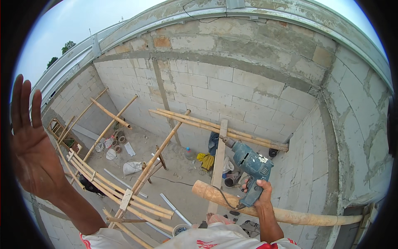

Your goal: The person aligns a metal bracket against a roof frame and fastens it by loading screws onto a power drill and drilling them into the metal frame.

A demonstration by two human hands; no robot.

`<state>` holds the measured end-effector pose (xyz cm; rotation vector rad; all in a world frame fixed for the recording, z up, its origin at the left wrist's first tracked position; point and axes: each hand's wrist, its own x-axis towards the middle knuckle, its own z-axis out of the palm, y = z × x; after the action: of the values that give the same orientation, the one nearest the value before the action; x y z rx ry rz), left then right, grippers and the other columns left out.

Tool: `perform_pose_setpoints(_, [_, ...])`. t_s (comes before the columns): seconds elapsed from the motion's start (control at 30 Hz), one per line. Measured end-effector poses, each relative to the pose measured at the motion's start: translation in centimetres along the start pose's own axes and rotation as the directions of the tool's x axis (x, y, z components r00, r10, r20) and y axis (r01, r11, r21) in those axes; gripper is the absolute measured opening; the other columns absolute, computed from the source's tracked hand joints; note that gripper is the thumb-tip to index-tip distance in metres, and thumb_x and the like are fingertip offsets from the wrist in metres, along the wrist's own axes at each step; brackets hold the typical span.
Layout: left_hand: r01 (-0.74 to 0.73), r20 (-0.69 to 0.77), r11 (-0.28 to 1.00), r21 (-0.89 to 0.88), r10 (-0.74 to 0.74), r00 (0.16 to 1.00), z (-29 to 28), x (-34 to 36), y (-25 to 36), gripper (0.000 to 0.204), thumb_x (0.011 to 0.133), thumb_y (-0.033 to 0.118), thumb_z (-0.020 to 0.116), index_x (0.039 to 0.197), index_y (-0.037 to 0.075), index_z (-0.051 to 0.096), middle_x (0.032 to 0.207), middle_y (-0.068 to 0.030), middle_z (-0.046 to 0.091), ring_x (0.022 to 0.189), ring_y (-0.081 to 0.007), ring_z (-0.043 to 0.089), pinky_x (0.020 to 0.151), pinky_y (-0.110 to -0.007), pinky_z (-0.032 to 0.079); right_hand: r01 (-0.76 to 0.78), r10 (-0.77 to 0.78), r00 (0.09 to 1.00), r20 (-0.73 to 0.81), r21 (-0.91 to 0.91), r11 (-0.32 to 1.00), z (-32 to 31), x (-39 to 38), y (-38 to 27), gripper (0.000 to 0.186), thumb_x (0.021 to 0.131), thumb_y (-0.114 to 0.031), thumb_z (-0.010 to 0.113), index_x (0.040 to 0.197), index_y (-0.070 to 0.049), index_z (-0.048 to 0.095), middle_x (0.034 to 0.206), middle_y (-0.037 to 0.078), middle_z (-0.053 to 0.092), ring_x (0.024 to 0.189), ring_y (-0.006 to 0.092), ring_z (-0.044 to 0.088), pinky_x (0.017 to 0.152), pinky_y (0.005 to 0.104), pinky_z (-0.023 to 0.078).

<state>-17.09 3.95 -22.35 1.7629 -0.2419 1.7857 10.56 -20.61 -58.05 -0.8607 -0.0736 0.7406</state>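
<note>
My right hand is wrapped round the handle of a blue-green corded power drill. The drill's chuck points up and to the left, toward the block wall. Its cord hangs from the base of the grip, beside a thick bamboo pole that runs below my hand. At the far left my left hand is raised, palm showing and fingers stretched out, holding nothing. Below that hand lie several bamboo poles of the scaffold.
A wooden plank spans between the poles high above the concrete floor. Block walls stand ahead and at the right, with a metal channel along the top. Down on the floor are a white sack, buckets and yellow cloth.
</note>
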Motion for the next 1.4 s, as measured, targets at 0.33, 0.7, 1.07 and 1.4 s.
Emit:
perform_pose_setpoints(0.33, [0.812,0.744,0.224,0.539,-0.578,-0.334,-1.1,-31.8,-1.9,0.027,0.094,0.025,0.064,0.109,0.004,0.069,0.106,-0.0122,0.07,0.102,-0.0247,0.064,0.088,-0.037,0.051,0.036,-0.036,0.999,0.007,0.0,0.999,0.4,-0.5,-0.9,0.054,0.069,-0.024,0.064,0.111,0.009,0.059,0.087,0.02,0.067,0.068,0.0311,0.068,0.057,0.0389,0.059])
perform_pose_setpoints(0.7, [0.336,0.598,0.495,0.802,-0.674,-0.434,-3.1,-46.2,-2.6,0.027,0.088,0.018,0.055,0.105,0.002,0.07,0.105,-0.0222,0.067,0.101,-0.0377,0.064,0.09,-0.044,0.05,0.064,-0.064,0.998,-0.006,-0.048,0.997,0.3,-1.2,-1.5,0.051,0.068,-0.022,0.063,0.107,0.01,0.06,0.085,0.02,0.067,0.067,0.0309,0.069,0.056,0.0386,0.059])
perform_pose_setpoints(1.07, [0.048,0.632,0.677,0.734,-0.656,-0.413,-1.1,-46.0,-2.9,0.018,0.078,0.014,0.058,0.083,0.002,0.071,0.084,-0.0191,0.07,0.084,-0.0369,0.07,0.071,-0.048,0.056,0.111,-0.117,0.992,-0.043,-0.113,0.987,-0.2,-0.9,-0.6,0.055,0.068,-0.027,0.066,0.105,0.012,0.056,0.082,0.02,0.064,0.063,0.029,0.066,0.051,0.0365,0.056])
perform_pose_setpoints(1.4, [0.071,0.512,0.545,0.835,-0.723,-0.463,-0.4,-47.0,-2.5,0.023,0.078,0.016,0.058,0.086,0.0,0.072,0.088,-0.0228,0.07,0.086,-0.0382,0.07,0.076,-0.048,0.055,0.09,-0.095,0.995,-0.023,-0.148,0.985,-0.5,-0.3,-0.1,0.056,0.07,-0.029,0.066,0.107,0.012,0.055,0.085,0.02,0.064,0.064,0.0285,0.067,0.051,0.0357,0.056])
